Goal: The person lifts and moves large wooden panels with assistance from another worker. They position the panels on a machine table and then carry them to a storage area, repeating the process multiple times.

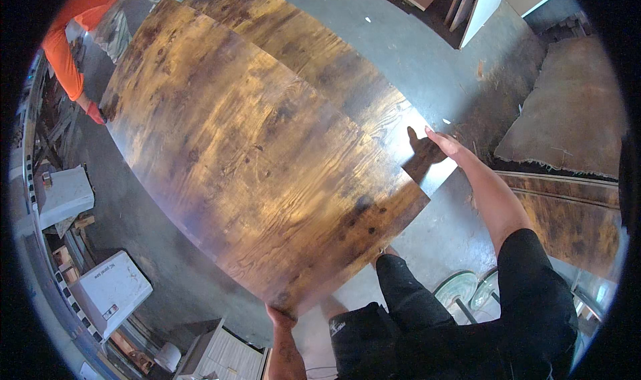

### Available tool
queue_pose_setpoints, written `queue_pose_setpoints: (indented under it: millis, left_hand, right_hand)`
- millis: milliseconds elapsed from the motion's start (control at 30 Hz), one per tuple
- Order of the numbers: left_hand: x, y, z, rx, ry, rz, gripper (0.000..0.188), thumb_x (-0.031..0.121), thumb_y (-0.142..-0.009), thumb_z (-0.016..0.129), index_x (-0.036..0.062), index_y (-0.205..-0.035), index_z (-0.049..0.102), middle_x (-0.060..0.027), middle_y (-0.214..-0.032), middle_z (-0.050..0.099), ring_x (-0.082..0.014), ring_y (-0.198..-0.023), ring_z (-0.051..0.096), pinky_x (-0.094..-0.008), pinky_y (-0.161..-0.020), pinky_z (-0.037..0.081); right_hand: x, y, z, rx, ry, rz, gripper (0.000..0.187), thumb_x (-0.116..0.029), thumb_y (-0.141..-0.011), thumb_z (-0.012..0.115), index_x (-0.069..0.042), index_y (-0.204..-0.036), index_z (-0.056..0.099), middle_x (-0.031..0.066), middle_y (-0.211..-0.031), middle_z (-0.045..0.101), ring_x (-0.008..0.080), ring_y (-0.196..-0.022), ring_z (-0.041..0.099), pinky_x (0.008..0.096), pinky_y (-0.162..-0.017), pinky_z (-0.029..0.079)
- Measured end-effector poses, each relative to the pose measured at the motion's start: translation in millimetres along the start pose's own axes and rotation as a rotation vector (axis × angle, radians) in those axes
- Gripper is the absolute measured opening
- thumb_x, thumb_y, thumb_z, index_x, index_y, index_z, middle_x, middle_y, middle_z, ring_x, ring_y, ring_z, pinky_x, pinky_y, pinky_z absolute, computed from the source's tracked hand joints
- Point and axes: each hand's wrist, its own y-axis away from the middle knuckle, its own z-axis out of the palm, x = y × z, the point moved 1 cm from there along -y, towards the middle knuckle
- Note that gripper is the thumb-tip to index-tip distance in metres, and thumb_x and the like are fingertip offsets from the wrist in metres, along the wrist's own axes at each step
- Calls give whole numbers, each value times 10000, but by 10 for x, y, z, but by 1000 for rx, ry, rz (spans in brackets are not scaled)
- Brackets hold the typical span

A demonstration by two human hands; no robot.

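A large brown wood-grain panel (254, 139) slants across the middle of the view. A second wood-grain panel (334, 53) lies under it, sticking out along the far right side. My left hand (282, 317) is closed on the near corner of the upper panel, its fingers partly hidden beneath. At the right end of the lower panel, my right hand (449, 146) grips the edge, its other fingers hidden. A dark shadow of this hand falls on the glossy surface. A co-worker's red-gloved hand (95, 113) is at the upper panel's far left edge.
The co-worker's orange sleeve (63, 63) shows at top left. White machine housings (113, 292) line the left side. Boards (461, 9) stand at the top right, near a brown mat (567, 106). More wood-grain panels (567, 213) lie right of me, beside round glass-like discs (456, 288).
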Motion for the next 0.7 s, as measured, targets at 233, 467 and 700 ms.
queue_pose_setpoints:
  millis: [233, 467, 700]
  left_hand:
    - [79, -29, -120, -7, -87, 25, 766, 708, -928, 467, 120, -1410, 563, -108, -1347, 630, -376, -1256, 568, -551, -1058, 468]
    - [106, 935, 418, 131, -302, 120, 441, 360, -1026, 525, 68, -1340, 626, -124, -1336, 644, -314, -1273, 581, -506, -1004, 518]
    - [-80, 1031, 500, 30, -112, -13, 830, 731, -990, 373, 118, -1542, 459, -106, -1526, 527, -325, -1383, 512, -499, -1168, 398]
  right_hand:
    - [160, -42, 31, -58, -106, -67, 1001, -761, -947, 487, -11, -1592, 337, 146, -1675, 288, 267, -1548, 251, 406, -1257, 179]
    - [148, 130, 415, -424, -408, -157, 769, -648, -1040, 418, -16, -1472, 487, 119, -1420, 574, 236, -1260, 564, 412, -1084, 427]
    - [469, 343, 823, -235, -448, 21, 946, -740, -969, 470, -83, -1627, 299, 110, -1672, 305, 295, -1505, 324, 484, -1204, 286]
